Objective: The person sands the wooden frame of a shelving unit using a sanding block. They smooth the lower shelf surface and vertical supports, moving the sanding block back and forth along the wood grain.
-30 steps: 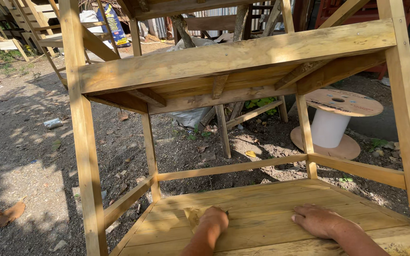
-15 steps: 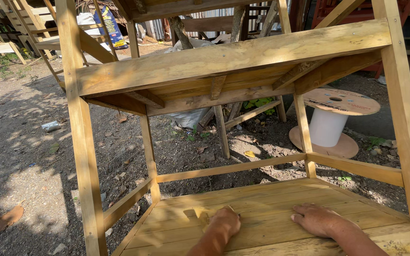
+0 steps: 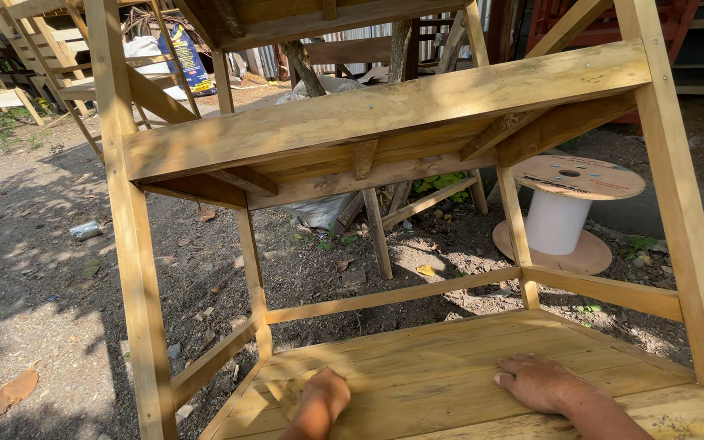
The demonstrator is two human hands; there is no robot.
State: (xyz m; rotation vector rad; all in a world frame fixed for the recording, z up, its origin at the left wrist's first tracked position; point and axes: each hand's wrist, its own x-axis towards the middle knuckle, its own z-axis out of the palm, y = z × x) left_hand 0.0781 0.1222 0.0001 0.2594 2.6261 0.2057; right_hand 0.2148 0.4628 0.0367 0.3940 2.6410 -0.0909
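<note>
The left hand curls under, fingers hidden, forearm cut by the bottom edge; the wooden frame's posts run past the top, and the cable spool sits partly behind one

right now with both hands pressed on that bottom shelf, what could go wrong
1. Both the left hand and the right hand are bare on the plank shelf; sliding them along the wood could pick up splinters.
2. The wooden frame stands on uneven dirt ground, so leaning on it might rock or shift it.
3. The upper shelf juts out overhead; rising carelessly could mean a bumped head.
</note>
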